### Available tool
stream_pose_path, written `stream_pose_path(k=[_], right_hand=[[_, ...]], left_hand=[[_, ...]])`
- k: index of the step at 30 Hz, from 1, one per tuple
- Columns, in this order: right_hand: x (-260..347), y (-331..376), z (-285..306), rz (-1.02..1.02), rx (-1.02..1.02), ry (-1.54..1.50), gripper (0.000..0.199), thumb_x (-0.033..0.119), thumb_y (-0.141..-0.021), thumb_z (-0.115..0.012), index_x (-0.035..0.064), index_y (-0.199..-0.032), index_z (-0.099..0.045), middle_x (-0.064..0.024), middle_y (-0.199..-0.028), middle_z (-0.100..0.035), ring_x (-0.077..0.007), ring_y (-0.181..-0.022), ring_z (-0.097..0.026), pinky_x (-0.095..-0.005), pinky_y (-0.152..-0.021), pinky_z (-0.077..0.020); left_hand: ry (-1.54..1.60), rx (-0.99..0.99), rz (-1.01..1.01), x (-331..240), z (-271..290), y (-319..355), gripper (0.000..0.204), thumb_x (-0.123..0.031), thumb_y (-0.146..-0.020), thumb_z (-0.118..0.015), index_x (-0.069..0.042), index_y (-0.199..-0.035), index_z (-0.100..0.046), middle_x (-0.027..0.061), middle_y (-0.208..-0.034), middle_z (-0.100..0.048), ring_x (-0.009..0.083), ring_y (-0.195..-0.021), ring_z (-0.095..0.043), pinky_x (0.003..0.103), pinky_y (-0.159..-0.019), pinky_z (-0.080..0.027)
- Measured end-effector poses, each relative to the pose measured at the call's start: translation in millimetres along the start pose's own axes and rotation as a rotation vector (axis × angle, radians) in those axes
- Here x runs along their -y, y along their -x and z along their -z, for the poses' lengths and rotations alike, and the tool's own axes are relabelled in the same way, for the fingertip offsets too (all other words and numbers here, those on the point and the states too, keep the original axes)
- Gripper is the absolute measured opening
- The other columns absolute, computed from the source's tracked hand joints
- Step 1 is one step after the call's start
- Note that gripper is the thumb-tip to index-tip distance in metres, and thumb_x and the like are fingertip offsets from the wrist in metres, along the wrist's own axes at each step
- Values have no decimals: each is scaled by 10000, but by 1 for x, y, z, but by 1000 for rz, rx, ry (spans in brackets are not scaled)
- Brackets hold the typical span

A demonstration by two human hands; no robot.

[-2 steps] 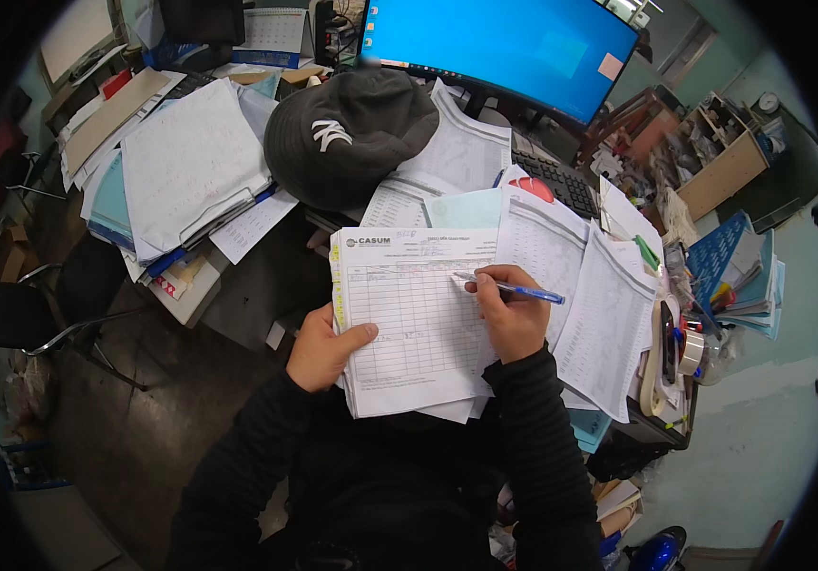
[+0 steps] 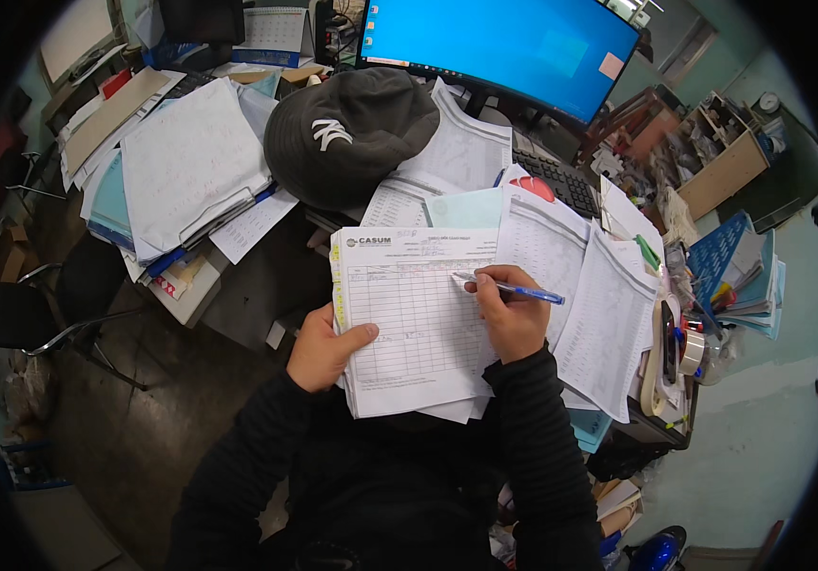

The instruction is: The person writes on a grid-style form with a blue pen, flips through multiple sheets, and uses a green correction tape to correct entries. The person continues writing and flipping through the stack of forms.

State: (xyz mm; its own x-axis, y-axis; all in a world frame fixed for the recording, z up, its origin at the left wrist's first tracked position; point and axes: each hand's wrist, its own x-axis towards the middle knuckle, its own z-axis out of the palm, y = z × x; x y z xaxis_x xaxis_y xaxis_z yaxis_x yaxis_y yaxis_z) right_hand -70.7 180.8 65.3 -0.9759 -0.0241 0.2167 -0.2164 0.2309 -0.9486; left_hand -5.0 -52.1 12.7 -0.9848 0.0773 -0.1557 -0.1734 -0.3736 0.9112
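Note:
My left hand [image 2: 325, 348] grips the left edge of a stack of paper forms [image 2: 409, 366], thumb on top and the other fingers hidden beneath. The top sheet has a printed table with a few handwritten entries, and yellow tabs line its left side. In my right hand [image 2: 517, 322] is a blue ballpoint pen [image 2: 533, 294], pinched between thumb and fingers. Its tip points left, at the upper rows of the table; whether it touches the paper I cannot tell. The right hand rests over the form's right edge.
Behind the forms lie a dark bucket hat [image 2: 352, 133], printed sheets [image 2: 609, 324] and a keyboard [image 2: 556, 183] below a lit monitor [image 2: 504, 48]. A clipboard with papers [image 2: 190, 171] tops a pile at the left. Tape rolls [image 2: 691, 352] sit at the right edge; a black chair [image 2: 17, 314] stands left.

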Motion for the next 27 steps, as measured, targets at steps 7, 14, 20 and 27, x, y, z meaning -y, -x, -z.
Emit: stream_pose_path(k=[7,14,20,27], right_hand=[[0,1,-1,-28,25,-5,140,67,-912,-645,-57,-975,-664,-110,-825,-712,-91,-636,-593,-214,-575,-467],[-3,-7,-2,15,47,88,122,37,-903,-644,-69,-961,-663,-120,-837,-705,-163,-781,-691,-243,-693,-539],[-3,-6,-2,21,34,90,112,26,-898,-637,-69,-952,-663,-120,-828,-704,-160,-777,-690,-249,-703,-542],[0,-5,-3,18,-20,77,107,24,-899,-636,-70,-943,-661,-117,-821,-702,-159,-780,-690,-246,-705,-542]], left_hand=[[21,1,18,-1,-1,1,361,-48,-880,-673,73,-1211,-591,160,-1143,-682,202,-985,-669,340,-888,-530],[11,13,13,-4,0,-4,337,-24,-890,-649,83,-1205,-591,166,-1151,-676,205,-988,-672,341,-886,-536],[26,13,2,-3,0,-4,340,-23,-893,-651,87,-1208,-588,172,-1156,-674,210,-987,-672,341,-884,-538],[-6,-12,24,-2,0,-4,380,-45,-878,-662,79,-1228,-581,168,-1141,-680,204,-981,-670,339,-889,-529]])
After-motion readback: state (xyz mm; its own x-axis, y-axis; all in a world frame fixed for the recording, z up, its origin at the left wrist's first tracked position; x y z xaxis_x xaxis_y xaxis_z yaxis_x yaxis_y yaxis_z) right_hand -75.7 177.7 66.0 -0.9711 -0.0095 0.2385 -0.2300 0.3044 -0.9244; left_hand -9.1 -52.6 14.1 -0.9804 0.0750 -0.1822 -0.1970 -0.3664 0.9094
